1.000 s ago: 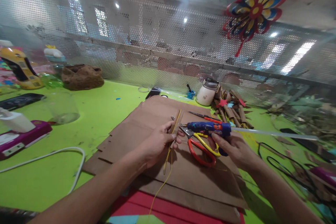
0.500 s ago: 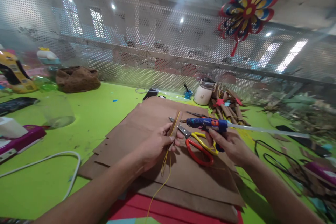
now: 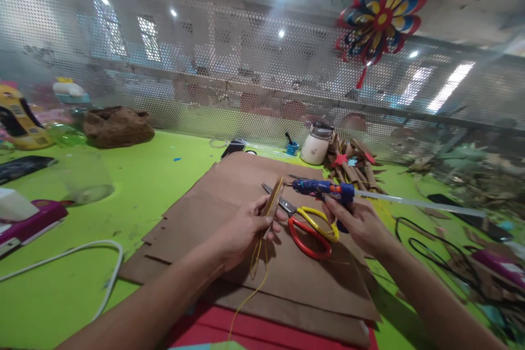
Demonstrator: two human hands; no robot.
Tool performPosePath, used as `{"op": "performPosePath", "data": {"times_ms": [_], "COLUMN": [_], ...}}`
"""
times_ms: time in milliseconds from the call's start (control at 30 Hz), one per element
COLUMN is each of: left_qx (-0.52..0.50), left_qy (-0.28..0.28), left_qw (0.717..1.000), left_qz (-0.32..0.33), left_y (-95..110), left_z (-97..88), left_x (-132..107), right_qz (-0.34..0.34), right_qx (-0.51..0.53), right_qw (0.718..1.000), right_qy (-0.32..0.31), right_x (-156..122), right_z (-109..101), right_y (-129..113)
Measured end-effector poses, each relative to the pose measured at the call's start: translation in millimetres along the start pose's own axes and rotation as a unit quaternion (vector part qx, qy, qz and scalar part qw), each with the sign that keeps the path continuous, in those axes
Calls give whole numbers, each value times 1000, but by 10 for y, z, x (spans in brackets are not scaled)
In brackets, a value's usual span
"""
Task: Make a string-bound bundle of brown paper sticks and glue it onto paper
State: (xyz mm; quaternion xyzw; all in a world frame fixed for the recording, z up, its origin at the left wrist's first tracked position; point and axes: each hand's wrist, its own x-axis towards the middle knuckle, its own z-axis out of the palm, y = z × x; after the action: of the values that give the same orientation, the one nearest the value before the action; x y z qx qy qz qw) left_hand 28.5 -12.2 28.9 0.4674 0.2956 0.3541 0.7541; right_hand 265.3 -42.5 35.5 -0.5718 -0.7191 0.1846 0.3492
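Between the thumb and fingers of my left hand (image 3: 250, 229) is a narrow brown paper strip (image 3: 274, 199), tilted upright. A yellow string (image 3: 257, 287) runs along the strip and hangs in a loop below my fingers. My right hand (image 3: 356, 224) is closed around a blue hot glue gun (image 3: 322, 188), its nozzle pointing left at the upper part of the strip. Whether the tip touches the paper I cannot tell. A clear glue stick (image 3: 414, 203) sticks out of the gun's back. Beneath both hands, scissors (image 3: 309, 235) with red and yellow handles lie on stacked brown paper (image 3: 213, 208).
Behind the paper stand a white jar (image 3: 315, 145), a small blue pot (image 3: 292, 147) and a heap of brown paper rolls (image 3: 359, 167). A black cable (image 3: 422, 249) curls at right. At left are a clear cup (image 3: 92, 180), a purple power strip (image 3: 36, 221) and a white cable (image 3: 112, 268).
The view has shifted slightly, so most things sit a little further left. Both hands keep their hold, and the nozzle stays near the top of the strip.
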Motion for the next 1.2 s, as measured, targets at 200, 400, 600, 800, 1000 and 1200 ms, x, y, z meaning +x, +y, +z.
{"op": "performPosePath", "data": {"times_ms": [200,400,600,800,1000,1200], "left_qx": [14,15,9,-14,-41,-55], "left_qy": [-10,-7,-8,-19,-20,-28], "left_qw": [1000,1000,1000,1000,999,998], "left_qz": [3,-1,-8,4,9,12], "left_y": [-20,-4,1,25,48,86], "left_z": [-19,-5,2,-25,-42,-48], "left_x": [14,-1,-7,-2,3,-10], "right_qz": [14,19,0,3,10,19], "right_qx": [-6,-15,1,42,81,109], "right_qw": [1000,999,1000,999,996,992], "right_qy": [11,30,24,0,-31,-55], "right_x": [9,15,16,-9,-55,-84], "right_z": [-10,-1,-11,25,55,73], "right_y": [49,96,21,-59,-32,-129]}}
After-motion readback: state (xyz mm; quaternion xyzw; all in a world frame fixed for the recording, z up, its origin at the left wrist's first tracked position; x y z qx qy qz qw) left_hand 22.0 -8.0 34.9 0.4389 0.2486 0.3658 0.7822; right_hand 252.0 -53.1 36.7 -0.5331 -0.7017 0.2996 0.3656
